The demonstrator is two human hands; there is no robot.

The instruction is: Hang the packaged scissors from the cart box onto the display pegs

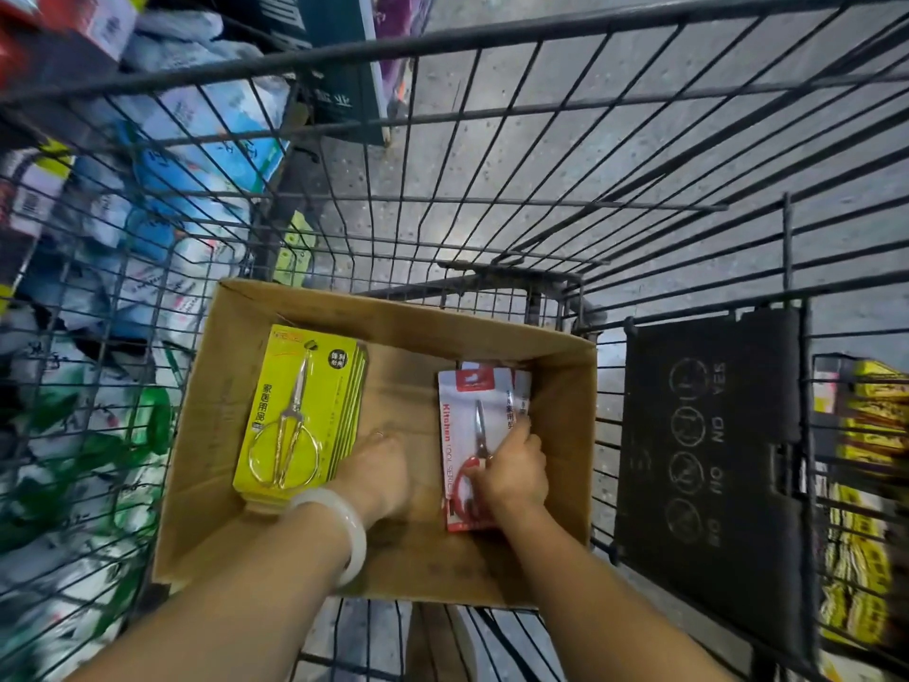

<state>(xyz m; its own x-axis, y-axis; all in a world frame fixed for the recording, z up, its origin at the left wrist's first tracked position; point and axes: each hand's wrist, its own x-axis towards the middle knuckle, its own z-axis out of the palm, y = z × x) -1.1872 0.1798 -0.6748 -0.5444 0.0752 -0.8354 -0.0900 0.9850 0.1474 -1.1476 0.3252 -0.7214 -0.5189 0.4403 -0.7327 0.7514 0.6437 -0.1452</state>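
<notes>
An open cardboard box [551, 484] sits in a wire cart. On its left side lies a stack of yellow-carded scissors packs [300, 411]. On its right lies a small pile of red-and-white kitchen scissors packs [460, 415]. My right hand [516, 472] rests on the red-and-white pile with its fingers curled over the top pack's right edge. My left hand [376, 472], with a pale bangle on the wrist, is down on the box floor beside the yellow stack; its fingers are curled under and I cannot see whether they hold anything. No display pegs are in view.
The cart's wire walls [442, 140] rise around the box. A black folded child-seat flap [713, 475] stands to the right. Bagged goods [98, 337] fill shelves on the left, and yellow packs [861, 484] lie on the right. Grey floor shows ahead.
</notes>
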